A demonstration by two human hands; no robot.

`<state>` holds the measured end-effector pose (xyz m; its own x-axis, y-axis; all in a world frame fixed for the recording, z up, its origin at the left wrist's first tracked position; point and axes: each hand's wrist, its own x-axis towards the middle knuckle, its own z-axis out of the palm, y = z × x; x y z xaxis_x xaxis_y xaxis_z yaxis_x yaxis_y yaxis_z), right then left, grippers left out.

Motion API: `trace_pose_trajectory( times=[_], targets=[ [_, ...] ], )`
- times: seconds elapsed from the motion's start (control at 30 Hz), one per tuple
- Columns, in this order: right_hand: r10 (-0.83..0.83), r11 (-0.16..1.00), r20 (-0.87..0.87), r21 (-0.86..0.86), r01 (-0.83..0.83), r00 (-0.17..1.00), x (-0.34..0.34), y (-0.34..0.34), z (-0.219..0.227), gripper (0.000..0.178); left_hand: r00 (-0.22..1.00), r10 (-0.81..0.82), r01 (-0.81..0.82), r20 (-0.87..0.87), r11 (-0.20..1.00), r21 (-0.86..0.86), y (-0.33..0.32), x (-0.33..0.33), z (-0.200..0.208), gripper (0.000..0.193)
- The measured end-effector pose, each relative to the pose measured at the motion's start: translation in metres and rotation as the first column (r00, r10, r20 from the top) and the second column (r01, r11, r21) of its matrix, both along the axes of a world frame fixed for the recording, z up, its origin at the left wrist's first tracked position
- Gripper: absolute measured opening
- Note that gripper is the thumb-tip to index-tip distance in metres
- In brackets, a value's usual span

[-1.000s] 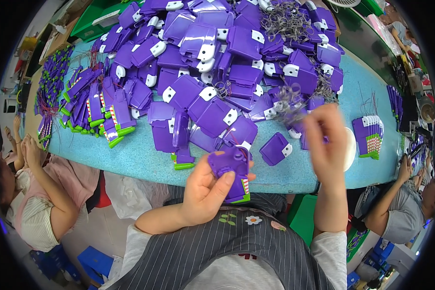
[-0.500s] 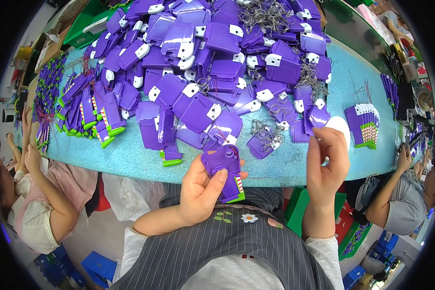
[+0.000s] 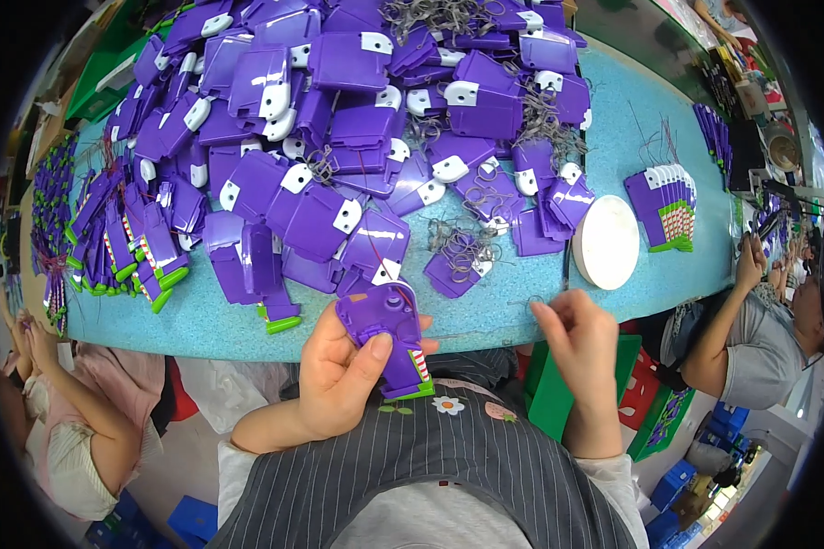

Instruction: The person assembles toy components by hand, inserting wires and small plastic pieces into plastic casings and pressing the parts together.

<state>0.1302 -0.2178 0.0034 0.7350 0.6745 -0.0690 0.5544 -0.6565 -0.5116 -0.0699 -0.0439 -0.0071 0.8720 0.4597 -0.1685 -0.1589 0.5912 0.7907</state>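
Note:
My left hand (image 3: 339,380) grips a purple plastic shell (image 3: 375,316), thumb on its inner face and fingers behind it. The shell has a round socket near its top, a red-and-white striped edge and a green lower rim. A thin red wire rises from its top. To the right, over the table's front edge, my right hand (image 3: 581,343) is closed with thumb and fingertips together. A thin greyish strand seems to show at its fingertips, too small to name. Just beyond that hand lies a round white dish (image 3: 606,242).
A large heap of purple-and-white shells (image 3: 307,215) covers the blue table (image 3: 485,320), with grey wire rings (image 3: 467,247) among them. Striped pieces with green ends (image 3: 142,242) lie left; a fanned row of shells (image 3: 664,206) lies right. People sit at both sides; a green bin (image 3: 549,393) stands below.
My right hand has come down and nearer, away from the white dish, which now shows fully. The left hand still holds the shell. The whole view has shifted somewhat.

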Motion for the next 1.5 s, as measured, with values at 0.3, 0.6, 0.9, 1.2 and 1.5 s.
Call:
trace_pose_trajectory(
  times=[0.3,0.6,0.9,1.2,1.5],
  targets=[
    [-0.233,0.920,0.149,0.355,0.168,0.961,0.029,-0.029,0.031,0.008,0.995,-0.091,0.091,0.026,0.996,0.016,-0.009,-0.001,0.003,0.032],
    [-0.218,0.889,0.030,0.419,0.186,0.975,0.049,-0.029,0.021,0.009,0.989,-0.145,0.145,-0.015,0.989,-0.021,-0.013,0.008,0.007,0.035],
    [0.399,0.773,-0.336,0.624,-0.115,0.854,-0.019,0.027,0.028,0.006,0.950,-0.310,0.307,-0.026,0.948,-0.084,-0.011,0.022,0.014,0.040],
    [0.456,0.811,-0.687,0.582,0.053,0.566,-0.031,0.028,0.011,0.006,0.916,-0.385,0.387,-0.109,0.922,0.001,-0.005,0.014,0.017,0.036],
    [0.419,0.820,-0.689,0.567,0.080,0.591,-0.029,0.013,0.010,0.011,0.875,-0.454,0.480,-0.168,0.857,0.189,-0.008,0.014,0.018,0.033]
  ],
)
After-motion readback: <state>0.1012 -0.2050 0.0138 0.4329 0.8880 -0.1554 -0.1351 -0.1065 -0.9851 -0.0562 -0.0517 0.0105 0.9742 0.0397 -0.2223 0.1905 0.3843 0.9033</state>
